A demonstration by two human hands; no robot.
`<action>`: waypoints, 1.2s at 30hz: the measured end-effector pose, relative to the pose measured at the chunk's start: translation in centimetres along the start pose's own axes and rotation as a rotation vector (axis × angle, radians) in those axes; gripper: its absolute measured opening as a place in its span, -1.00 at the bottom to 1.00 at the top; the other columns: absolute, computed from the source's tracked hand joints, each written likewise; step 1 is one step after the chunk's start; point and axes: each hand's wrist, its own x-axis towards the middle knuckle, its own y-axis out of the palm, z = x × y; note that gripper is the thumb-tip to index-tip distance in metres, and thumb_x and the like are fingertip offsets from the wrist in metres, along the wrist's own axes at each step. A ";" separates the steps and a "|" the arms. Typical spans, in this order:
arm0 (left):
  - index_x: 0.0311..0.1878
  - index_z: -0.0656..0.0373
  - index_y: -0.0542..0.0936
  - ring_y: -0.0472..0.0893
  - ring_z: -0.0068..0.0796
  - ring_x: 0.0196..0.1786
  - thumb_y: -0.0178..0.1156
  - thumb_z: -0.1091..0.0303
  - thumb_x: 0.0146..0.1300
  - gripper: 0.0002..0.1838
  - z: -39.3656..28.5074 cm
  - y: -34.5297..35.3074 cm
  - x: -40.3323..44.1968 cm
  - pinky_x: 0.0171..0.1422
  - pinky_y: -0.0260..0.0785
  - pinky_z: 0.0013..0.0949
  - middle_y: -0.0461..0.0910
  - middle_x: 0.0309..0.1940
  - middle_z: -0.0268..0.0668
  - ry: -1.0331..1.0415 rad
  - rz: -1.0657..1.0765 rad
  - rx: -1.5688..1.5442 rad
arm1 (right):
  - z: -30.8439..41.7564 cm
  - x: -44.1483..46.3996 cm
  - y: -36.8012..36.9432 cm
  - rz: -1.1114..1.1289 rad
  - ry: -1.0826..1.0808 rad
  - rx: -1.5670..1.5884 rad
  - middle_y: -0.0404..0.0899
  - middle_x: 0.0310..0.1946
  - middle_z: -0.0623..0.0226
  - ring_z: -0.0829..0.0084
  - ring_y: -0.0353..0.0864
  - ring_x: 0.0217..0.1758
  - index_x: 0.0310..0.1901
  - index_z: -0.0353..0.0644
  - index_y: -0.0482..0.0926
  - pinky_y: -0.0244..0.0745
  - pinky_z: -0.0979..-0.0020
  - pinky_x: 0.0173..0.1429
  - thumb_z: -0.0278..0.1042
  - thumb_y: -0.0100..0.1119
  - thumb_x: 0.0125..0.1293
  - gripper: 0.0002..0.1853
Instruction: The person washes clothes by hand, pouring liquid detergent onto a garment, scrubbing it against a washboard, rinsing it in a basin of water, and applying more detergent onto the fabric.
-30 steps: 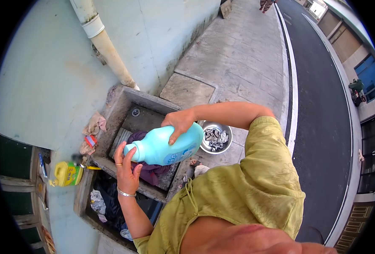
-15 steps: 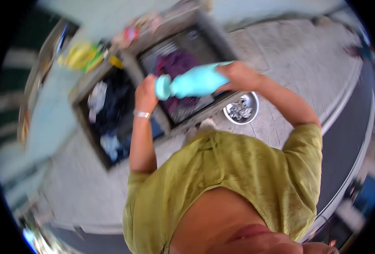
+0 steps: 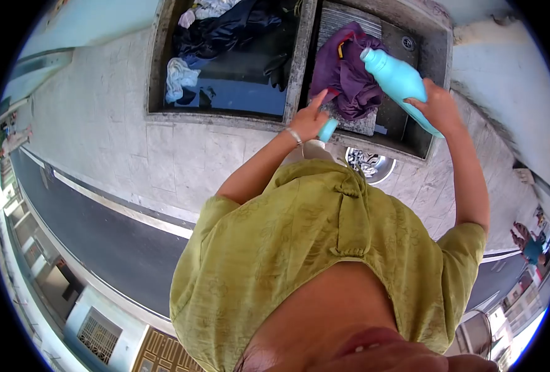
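My right hand (image 3: 441,106) grips a turquoise plastic bottle (image 3: 394,75) near its base. The bottle is tilted, its uncapped neck pointing up and left over a wet purple garment (image 3: 348,77). Whether any liquid leaves the neck cannot be made out. In my left hand (image 3: 309,119) is the turquoise cap (image 3: 327,130), held low by the sink's front edge, with the index finger stretched towards the garment. The purple cloth lies bunched on a ribbed washboard (image 3: 365,126) in the right sink compartment.
The left compartment of the concrete sink (image 3: 219,119) holds water, dark clothes (image 3: 237,31) and a pale cloth (image 3: 180,80). A metal bowl (image 3: 383,170) with small items stands on the ground below the sink. A road (image 3: 101,229) runs behind me; a person (image 3: 532,248) is far right.
The cap has come away from the bottle with my left hand, which moved down. My right hand has swung the bottle to the right, neck now up-left. My view has turned.
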 end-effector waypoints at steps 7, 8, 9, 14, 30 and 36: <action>0.44 -0.12 -0.29 0.62 -0.25 -0.44 -0.01 0.08 0.17 -0.12 -1.5 6.2 7.3 -0.42 0.56 -0.33 0.56 -0.19 -0.02 -0.298 0.221 0.019 | 1.5 1.3 0.5 0.140 -0.053 -0.129 0.55 -0.41 -0.13 -0.11 0.55 -0.25 -0.26 -0.32 0.41 0.45 0.06 -0.20 -0.09 0.36 -0.01 -0.52; 0.44 -0.12 -0.29 0.62 -0.25 -0.44 -0.01 0.08 0.17 -0.12 -0.6 7.2 8.0 -0.42 0.56 -0.33 0.56 -0.19 -0.02 -0.305 0.217 0.002 | 1.5 1.4 0.5 0.155 -0.063 -0.134 0.55 -0.41 -0.13 -0.11 0.55 -0.25 -0.26 -0.32 0.41 0.45 0.06 -0.20 -0.09 0.36 -0.01 -0.52; 0.44 -0.10 -0.27 0.62 -0.23 -0.39 0.00 0.09 0.17 -0.14 -0.6 7.5 8.2 -0.41 0.58 -0.31 0.54 -0.12 0.00 -0.272 0.250 0.058 | 1.6 1.7 0.6 0.210 -0.068 -0.176 0.55 -0.41 -0.12 -0.11 0.55 -0.26 -0.26 -0.32 0.41 0.44 0.05 -0.20 -0.09 0.36 -0.01 -0.52; 0.44 -0.04 -0.18 0.63 -0.18 -0.29 -0.01 0.12 0.18 -0.18 -0.1 9.7 10.6 -0.41 0.59 -0.29 0.50 0.01 0.01 -0.263 0.409 0.236 | 2.2 2.1 -0.1 0.239 -0.064 -0.158 0.55 -0.40 -0.12 -0.10 0.55 -0.26 -0.26 -0.31 0.41 0.43 0.04 -0.20 -0.08 0.35 -0.01 -0.52; 0.28 0.08 0.30 0.64 -0.24 -0.30 -0.07 0.08 0.21 -0.43 1.4 10.3 8.4 -0.25 0.53 -0.27 0.53 -0.03 -0.07 -0.059 0.513 0.276 | 1.9 4.6 1.0 0.398 -0.226 -0.282 0.55 -0.41 -0.11 -0.08 0.56 -0.27 -0.25 -0.33 0.41 0.46 0.06 -0.21 -0.09 0.35 -0.01 -0.52; 0.16 0.13 0.36 0.60 -0.35 -0.43 -0.06 0.04 0.24 -0.50 2.3 8.2 3.2 -0.45 0.47 -0.32 0.58 -0.31 -0.12 -0.122 -0.008 -0.246 | 1.1 4.6 2.0 0.403 -0.232 -0.256 0.53 -0.41 -0.14 -0.13 0.53 -0.27 -0.25 -0.33 0.39 0.41 0.04 -0.21 -0.13 0.36 -0.02 -0.52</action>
